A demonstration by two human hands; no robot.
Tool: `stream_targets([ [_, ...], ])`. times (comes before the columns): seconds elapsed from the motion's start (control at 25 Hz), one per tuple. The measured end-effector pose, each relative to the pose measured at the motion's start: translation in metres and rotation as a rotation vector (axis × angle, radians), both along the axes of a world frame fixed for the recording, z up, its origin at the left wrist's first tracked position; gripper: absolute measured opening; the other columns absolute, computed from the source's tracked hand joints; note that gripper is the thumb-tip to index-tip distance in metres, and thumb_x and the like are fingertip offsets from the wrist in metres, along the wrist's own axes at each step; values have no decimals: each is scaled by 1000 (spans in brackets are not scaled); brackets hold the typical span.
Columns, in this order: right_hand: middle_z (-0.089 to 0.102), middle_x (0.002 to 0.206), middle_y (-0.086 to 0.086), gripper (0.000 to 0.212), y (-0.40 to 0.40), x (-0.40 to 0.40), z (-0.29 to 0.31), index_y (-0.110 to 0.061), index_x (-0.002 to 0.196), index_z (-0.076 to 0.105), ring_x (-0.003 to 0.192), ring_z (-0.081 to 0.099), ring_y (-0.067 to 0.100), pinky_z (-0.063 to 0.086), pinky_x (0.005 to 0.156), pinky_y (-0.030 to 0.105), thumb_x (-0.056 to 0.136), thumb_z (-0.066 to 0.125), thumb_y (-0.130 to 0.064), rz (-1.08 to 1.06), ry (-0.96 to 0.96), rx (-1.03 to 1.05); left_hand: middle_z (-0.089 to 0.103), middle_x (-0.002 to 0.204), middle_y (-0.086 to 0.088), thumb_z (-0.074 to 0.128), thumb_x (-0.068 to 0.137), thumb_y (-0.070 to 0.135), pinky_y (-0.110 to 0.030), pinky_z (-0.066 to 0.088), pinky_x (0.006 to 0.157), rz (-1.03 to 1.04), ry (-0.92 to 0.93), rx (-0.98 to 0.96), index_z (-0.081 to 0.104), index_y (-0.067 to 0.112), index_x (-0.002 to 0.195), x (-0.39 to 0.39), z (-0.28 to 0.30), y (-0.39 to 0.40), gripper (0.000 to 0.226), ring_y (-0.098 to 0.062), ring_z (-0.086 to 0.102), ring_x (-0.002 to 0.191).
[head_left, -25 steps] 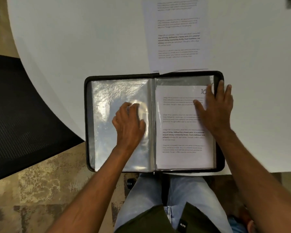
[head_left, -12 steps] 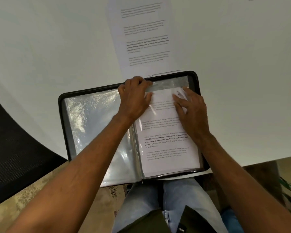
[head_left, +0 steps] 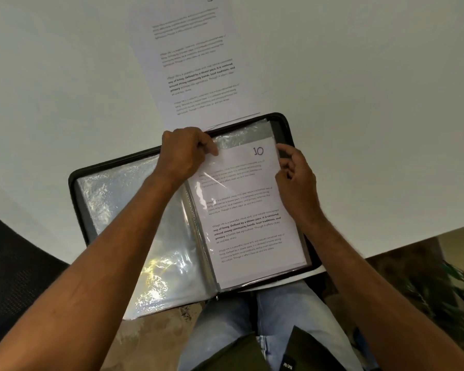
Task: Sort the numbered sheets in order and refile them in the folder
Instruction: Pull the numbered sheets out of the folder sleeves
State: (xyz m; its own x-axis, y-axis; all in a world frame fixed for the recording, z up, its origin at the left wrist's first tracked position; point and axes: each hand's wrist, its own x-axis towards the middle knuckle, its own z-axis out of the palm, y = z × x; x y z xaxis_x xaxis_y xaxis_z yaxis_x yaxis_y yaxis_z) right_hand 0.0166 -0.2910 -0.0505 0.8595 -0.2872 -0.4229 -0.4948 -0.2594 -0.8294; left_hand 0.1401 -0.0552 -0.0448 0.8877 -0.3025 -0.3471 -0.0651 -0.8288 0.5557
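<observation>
Your left hand (head_left: 184,153) pinches the top left corner of the sleeve (head_left: 241,135) on the folder's (head_left: 283,124) right page, thumb and fingers curled at its open top edge. Your right hand (head_left: 296,180) curls loosely against the right edge of sheet 10 (head_left: 249,210); whether it grips the paper or only steadies it, you cannot tell. Sheet 10 lies between your hands, its long axis running from you toward the table (head_left: 65,76), its top below the sleeve mouth. It looks ready to slide out upward, away from you. Just past the folder's far edge lies sheet 5 (head_left: 198,62), so room ahead is tight; to the right the table is bare. The folder's near edge overhangs your lap.
</observation>
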Motion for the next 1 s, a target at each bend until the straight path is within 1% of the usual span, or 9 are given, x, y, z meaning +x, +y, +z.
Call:
stream_targets([
  [0.08, 69, 121, -1, 47, -1, -1, -1, -25, 137, 55, 104, 70, 12, 60, 78, 24, 99, 46, 0, -26, 27, 26, 76, 100, 11, 68, 89, 3, -48, 49, 101, -39, 34, 19, 81, 33, 91, 6, -1, -3, 33, -12, 67, 97],
  [0.2, 70, 121, -1, 41, 2, 1, -1, -20, 132, 59, 106, 69, 11, 59, 78, 21, 100, 45, 1, -81, 60, 81, 74, 108, 9, 64, 95, 5, -51, 42, 107, -72, 84, 37, 78, 34, 104, 11, 0, -11, 33, -14, 66, 105],
  [0.28, 71, 120, -1, 37, 4, 2, 0, -18, 128, 60, 106, 69, 11, 56, 75, 16, 101, 44, 1, -92, 67, 95, 70, 110, 8, 62, 100, 13, -45, 37, 106, -111, 94, 57, 76, 34, 109, 12, 2, -15, 27, -14, 62, 105],
  [0.32, 71, 119, -1, 36, 5, 2, 0, -17, 125, 61, 107, 68, 10, 54, 75, 14, 101, 44, 2, -95, 67, 97, 68, 110, 9, 62, 101, 17, -41, 35, 100, -138, 91, 69, 75, 35, 111, 12, 2, -17, 24, -12, 59, 102],
  [0.4, 70, 117, -2, 35, 8, 4, 1, -17, 120, 63, 108, 66, 8, 52, 76, 11, 100, 44, 5, -98, 64, 114, 65, 110, 9, 65, 100, 22, -37, 28, 92, -186, 89, 89, 74, 35, 113, 11, 2, -20, 21, -8, 53, 97],
  [0.56, 70, 114, -5, 36, 8, 4, 4, -22, 118, 63, 99, 66, -2, 51, 75, 11, 99, 46, 4, -103, 69, 145, 65, 108, 9, 69, 96, 20, -36, 24, 91, -190, 118, 102, 75, 30, 105, 11, 0, -24, 14, -12, 55, 102],
  [0.72, 71, 115, -5, 36, -2, 1, 3, -21, 125, 62, 99, 70, 9, 57, 72, 20, 100, 46, -1, -120, 83, 172, 62, 104, 8, 66, 98, 22, -37, 23, 90, -82, 68, 100, 74, 26, 101, 12, -1, -25, 10, -14, 53, 101],
  [0.84, 72, 113, -7, 33, -10, -2, 3, -21, 126, 61, 96, 72, 9, 61, 76, 27, 100, 50, -4, -107, 87, 167, 60, 105, 10, 64, 98, 27, -38, 21, 89, 71, -32, 106, 71, 29, 100, 18, 1, -25, 7, -17, 55, 106],
  [1.0, 72, 111, -7, 32, -14, -8, -1, -20, 126, 60, 93, 72, 8, 59, 74, 25, 98, 56, -7, -85, 97, 167, 61, 106, 14, 59, 95, 34, -39, 19, 87, 274, -171, 73, 67, 35, 93, 40, 16, -25, 8, -16, 57, 110],
])
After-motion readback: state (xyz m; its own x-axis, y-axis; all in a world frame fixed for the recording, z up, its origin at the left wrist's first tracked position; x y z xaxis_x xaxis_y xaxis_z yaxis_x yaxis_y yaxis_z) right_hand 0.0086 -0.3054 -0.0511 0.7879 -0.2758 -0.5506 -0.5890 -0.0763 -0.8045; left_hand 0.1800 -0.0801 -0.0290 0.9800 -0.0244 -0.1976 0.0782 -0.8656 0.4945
